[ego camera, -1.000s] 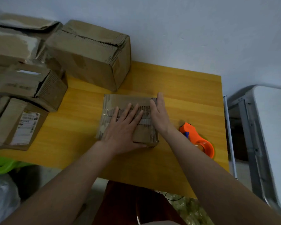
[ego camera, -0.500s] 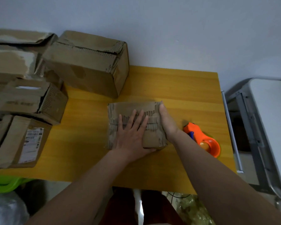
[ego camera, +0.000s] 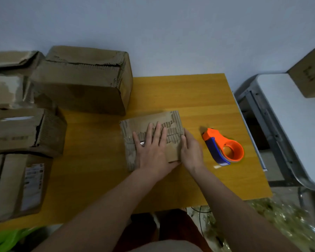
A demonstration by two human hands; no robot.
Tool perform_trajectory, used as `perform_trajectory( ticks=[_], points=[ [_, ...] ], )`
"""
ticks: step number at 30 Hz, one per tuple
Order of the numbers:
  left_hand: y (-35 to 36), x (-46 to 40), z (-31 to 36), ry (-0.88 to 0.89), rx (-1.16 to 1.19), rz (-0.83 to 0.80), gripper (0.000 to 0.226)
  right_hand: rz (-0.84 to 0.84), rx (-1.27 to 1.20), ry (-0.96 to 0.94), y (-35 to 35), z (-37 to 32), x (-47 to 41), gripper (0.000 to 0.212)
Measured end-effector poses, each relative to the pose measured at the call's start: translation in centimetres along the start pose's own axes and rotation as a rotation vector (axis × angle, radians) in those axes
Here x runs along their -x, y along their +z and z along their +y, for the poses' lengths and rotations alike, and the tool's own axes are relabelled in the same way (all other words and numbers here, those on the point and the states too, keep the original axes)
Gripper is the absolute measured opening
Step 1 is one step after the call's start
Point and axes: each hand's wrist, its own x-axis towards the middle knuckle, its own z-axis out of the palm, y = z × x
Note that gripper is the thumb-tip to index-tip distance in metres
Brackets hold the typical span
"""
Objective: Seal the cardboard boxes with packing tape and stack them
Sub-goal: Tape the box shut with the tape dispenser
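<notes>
Small cardboard box [ego camera: 149, 131]: worn, top liner torn to bare corrugation, what looks like clear tape along its seam. It lies under the left hand [ego camera: 152, 151], pressed flat with fingers straight and spread. Right hand [ego camera: 191, 151] rests against its right side, fingers straight. Right of that hand, well apart: orange tape dispenser [ego camera: 224, 147]. Surface: yellow wooden table [ego camera: 198, 99]; pale wall [ego camera: 171, 33] beyond.

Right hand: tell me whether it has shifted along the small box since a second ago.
Yes. The right hand has slid from the far right corner of the small cardboard box back to its near right corner, nearer the table's front edge.
</notes>
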Motion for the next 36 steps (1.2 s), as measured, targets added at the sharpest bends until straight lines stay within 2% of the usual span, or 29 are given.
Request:
perform_trajectory(
  ticks=[2, 4, 6, 8, 11, 12, 14, 15, 18, 20, 21, 22, 24, 25, 27, 29, 31, 33, 36],
  points=[
    [0.0, 0.0, 0.0, -0.005, 0.01, -0.006, 0.114, 0.0, -0.18, 0.004, 0.1, 0.1, -0.1, 0.037],
    [0.0, 0.1, -0.1, -0.003, 0.027, -0.007, 0.114, 0.022, -0.51, 0.09, 0.0, -0.2, 0.6, 0.033],
    [0.0, 0.3, -0.3, 0.02, 0.041, -0.004, 0.114, 0.133, -0.752, 0.204, 0.3, -1.1, 1.3, 0.028],
    [-0.1, 0.5, -0.6, 0.062, 0.042, -0.025, 0.112, 0.306, -0.851, 0.344, 1.1, -2.1, 1.5, 0.022],
    [-0.1, 0.7, -1.4, 0.126, 0.06, -0.071, 0.114, 0.587, -1.009, 0.669, 2.1, -4.0, 0.5, 0.035],
    [-0.2, 0.7, -1.6, 0.143, 0.077, -0.079, 0.115, 0.636, -1.081, 0.793, 2.2, -4.1, 0.1, 0.037],
    [-0.4, 0.8, -1.9, 0.174, 0.115, -0.099, 0.116, 0.655, -1.166, 0.897, 2.6, -3.9, -0.2, 0.044],
    [-0.4, 0.8, -2.0, 0.189, 0.133, -0.11, 0.116, 0.652, -1.13, 0.883, 2.9, -3.7, 0.0, 0.047],
    [-1.0, 0.8, -2.4, 0.231, 0.199, -0.127, 0.109, 0.523, -0.834, 0.615, 3.8, -1.8, 1.6, 0.054],
    [-1.1, 0.9, -3.0, 0.258, 0.253, -0.118, 0.1, 0.297, -0.701, 0.473, 3.0, -0.9, 3.1, 0.051],
    [-1.0, 1.0, -3.4, 0.276, 0.27, -0.098, 0.095, 0.201, -0.615, 0.425, 2.5, -0.2, 3.7, 0.057],
    [-0.8, 1.2, -3.9, 0.296, 0.275, -0.062, 0.089, 0.168, -0.492, 0.36, 1.9, 0.5, 4.2, 0.064],
    [-0.3, 1.8, -5.0, 0.302, 0.276, 0.022, 0.081, 0.256, -0.216, 0.224, 0.6, 0.5, 4.3, 0.065],
    [-0.2, 2.0, -5.6, 0.27, 0.277, 0.074, 0.078, 0.281, -0.099, 0.125, 0.0, -0.4, 4.1, 0.063],
    [0.0, 1.8, -6.8, 0.127, 0.256, 0.18, 0.074, 0.195, 0.124, -0.032, -0.1, -2.4, 3.0, 0.062],
    [-0.1, 0.9, -7.9, -0.059, 0.316, 0.2, 0.074, 0.078, 0.331, -0.058, 0.6, -3.7, 2.1, 0.067],
    [-0.6, -0.5, -8.5, -0.225, 0.576, 0.129, 0.071, 0.025, 0.462, -0.025, 1.2, -4.1, 2.0, 0.071],
    [-0.9, -1.9, -8.9, -0.314, 0.802, 0.119, 0.062, 0.034, 0.519, -0.046, 1.4, -3.8, 2.2, 0.072],
    [-1.2, -3.6, -9.2, -0.41, 0.999, 0.181, 0.032, 0.049, 0.542, -0.076, 1.3, -3.7, 2.1, 0.072]
  ],
)
